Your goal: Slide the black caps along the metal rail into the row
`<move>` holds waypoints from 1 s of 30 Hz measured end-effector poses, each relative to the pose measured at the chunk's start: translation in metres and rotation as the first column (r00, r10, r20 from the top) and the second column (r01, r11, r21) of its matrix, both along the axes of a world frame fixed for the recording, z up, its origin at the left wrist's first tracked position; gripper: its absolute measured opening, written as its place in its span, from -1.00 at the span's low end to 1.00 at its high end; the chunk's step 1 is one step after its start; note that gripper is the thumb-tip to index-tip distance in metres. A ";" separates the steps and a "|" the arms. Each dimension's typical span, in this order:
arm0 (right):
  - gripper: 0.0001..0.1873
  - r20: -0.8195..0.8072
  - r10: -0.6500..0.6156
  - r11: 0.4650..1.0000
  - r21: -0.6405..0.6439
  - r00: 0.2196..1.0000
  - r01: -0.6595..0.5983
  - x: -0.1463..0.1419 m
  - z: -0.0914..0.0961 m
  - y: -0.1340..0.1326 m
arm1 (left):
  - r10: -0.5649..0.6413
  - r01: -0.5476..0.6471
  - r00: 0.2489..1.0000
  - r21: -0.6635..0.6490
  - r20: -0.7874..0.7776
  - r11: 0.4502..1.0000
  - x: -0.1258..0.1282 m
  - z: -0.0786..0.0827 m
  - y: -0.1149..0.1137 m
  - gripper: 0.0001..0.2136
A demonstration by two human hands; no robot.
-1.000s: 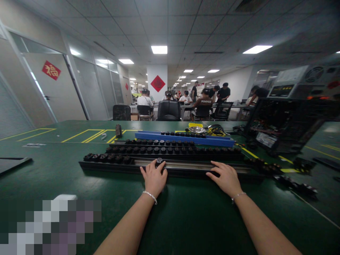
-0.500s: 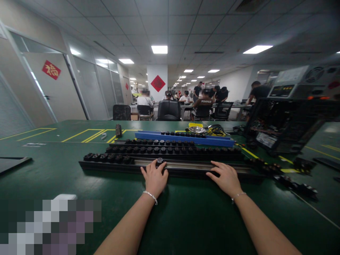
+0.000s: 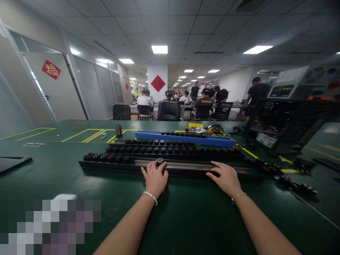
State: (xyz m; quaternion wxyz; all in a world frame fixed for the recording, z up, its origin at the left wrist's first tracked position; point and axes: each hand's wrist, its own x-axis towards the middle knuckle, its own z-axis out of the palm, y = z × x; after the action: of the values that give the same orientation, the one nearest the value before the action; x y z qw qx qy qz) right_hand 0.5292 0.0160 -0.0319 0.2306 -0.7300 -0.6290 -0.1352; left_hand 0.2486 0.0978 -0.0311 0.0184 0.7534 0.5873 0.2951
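A long black channel [image 3: 191, 172] with a pale metal strip inside lies across the table before me. My left hand [image 3: 154, 177] rests at its near edge, fingers closed round a small black round part [image 3: 160, 161] seated in the channel. Whether the thumb presses on the part or on the channel's edge is hard to see. Further right, my right hand [image 3: 225, 178] is open, fingertips on the channel's near edge and nothing held. Several similar black parts [image 3: 106, 157] sit in a row at the channel's left end.
Behind lie further black rails [image 3: 175, 150] filled with round parts, and a blue rail [image 3: 223, 141]. A metal bowl [image 3: 197, 130] sits at the back. Loose black parts [image 3: 297, 186] and an opened computer case [image 3: 281, 122] occupy the right. People work at far tables.
Both my hands and the parts on the table stay where they were. In the background, the person at the right stands more upright, and a standing person further back has shifted slightly.
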 end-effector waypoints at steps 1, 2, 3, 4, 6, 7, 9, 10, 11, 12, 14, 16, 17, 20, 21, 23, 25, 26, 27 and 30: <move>-0.54 0.003 0.001 1.000 0.007 1.000 -0.001 0.000 0.000 0.000 | 0.000 0.000 1.000 -0.006 -0.002 1.000 0.000 0.000 0.000 -0.65; -0.55 0.006 0.002 1.000 0.013 1.000 -0.002 0.000 -0.001 0.000 | -0.001 0.001 1.000 -0.012 -0.004 1.000 0.000 0.001 0.000 -0.65; -0.55 0.007 0.003 1.000 0.017 1.000 -0.003 0.000 -0.001 0.000 | -0.002 0.002 1.000 -0.017 -0.005 1.000 0.000 0.001 0.000 -0.65; -0.54 0.008 0.003 1.000 0.019 1.000 -0.003 0.000 -0.001 0.000 | -0.005 0.005 1.000 -0.020 -0.006 1.000 0.000 0.001 0.000 -0.65; -0.53 0.008 0.005 1.000 0.019 1.000 -0.005 0.001 -0.001 0.000 | -0.010 0.009 1.000 -0.019 -0.010 1.000 0.000 0.000 0.000 -0.65; -0.53 0.007 0.005 1.000 0.018 1.000 -0.005 0.001 -0.001 0.000 | -0.011 0.011 1.000 -0.014 -0.012 1.000 0.000 0.000 0.000 -0.65; -0.52 0.003 0.004 1.000 0.010 1.000 -0.004 0.001 -0.001 0.000 | -0.013 0.013 1.000 -0.001 -0.018 1.000 0.000 -0.001 0.001 -0.65; -0.52 0.000 0.002 1.000 0.004 1.000 -0.002 0.000 0.000 0.000 | -0.015 0.015 1.000 0.006 -0.021 1.000 -0.001 -0.002 0.001 -0.65; -0.51 -0.002 0.001 1.000 -0.003 1.000 -0.001 0.000 0.000 0.000 | -0.017 0.017 1.000 0.013 -0.024 1.000 -0.001 -0.002 0.001 -0.65; -0.51 -0.004 -0.001 1.000 -0.009 1.000 0.001 0.000 0.000 0.000 | -0.020 0.021 0.999 0.016 -0.026 1.000 -0.001 -0.002 0.001 -0.65; -0.51 -0.006 -0.003 1.000 -0.018 1.000 0.003 0.000 0.001 -0.001 | -0.027 0.028 0.999 0.017 -0.028 0.999 -0.001 -0.002 0.000 -0.64; -0.50 -0.007 -0.005 1.000 -0.021 1.000 0.005 -0.001 0.002 -0.001 | -0.033 0.033 0.999 0.014 -0.028 0.999 -0.001 -0.002 0.000 -0.64; -0.50 -0.008 -0.007 1.000 -0.023 1.000 0.006 -0.002 0.002 -0.001 | -0.034 0.034 0.999 0.012 -0.028 0.999 -0.001 -0.001 0.000 -0.65; -0.50 -0.013 -0.011 0.999 -0.036 1.000 0.011 -0.002 0.004 -0.002 | -0.038 0.038 0.999 0.010 -0.026 0.999 -0.001 0.000 -0.001 -0.65; -0.50 -0.014 -0.013 0.999 -0.041 1.000 0.013 -0.003 0.004 -0.002 | -0.039 0.039 0.999 0.010 -0.024 0.999 -0.001 0.000 -0.001 -0.65; -0.50 -0.015 -0.013 0.999 -0.043 1.000 0.013 -0.002 0.004 -0.002 | -0.044 0.045 0.999 0.012 -0.019 0.999 -0.001 0.000 -0.001 -0.65; -0.50 -0.012 -0.010 0.999 -0.034 1.000 0.010 -0.002 0.003 -0.001 | -0.051 0.051 0.999 0.016 -0.014 0.999 -0.001 -0.001 -0.001 -0.65; -0.50 -0.009 -0.008 1.000 -0.028 1.000 0.008 -0.002 0.003 -0.001 | -0.052 0.053 0.999 0.018 -0.012 0.998 -0.001 -0.001 -0.001 -0.65; -0.51 -0.005 -0.007 1.000 -0.021 1.000 0.007 -0.001 0.002 -0.001 | -0.055 0.055 0.998 0.020 -0.011 0.998 -0.001 -0.001 -0.001 -0.65; -0.52 0.007 -0.004 1.000 -0.003 1.000 0.004 0.000 -0.001 0.001 | -0.055 0.055 0.998 0.027 -0.008 0.998 -0.001 -0.002 -0.002 -0.65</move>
State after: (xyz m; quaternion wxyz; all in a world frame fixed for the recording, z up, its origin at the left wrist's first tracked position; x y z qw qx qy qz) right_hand 0.5296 0.0166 -0.0329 0.2271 -0.7312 -0.6285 -0.1373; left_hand 0.2478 0.0962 -0.0327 0.0141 0.7706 0.5624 0.2996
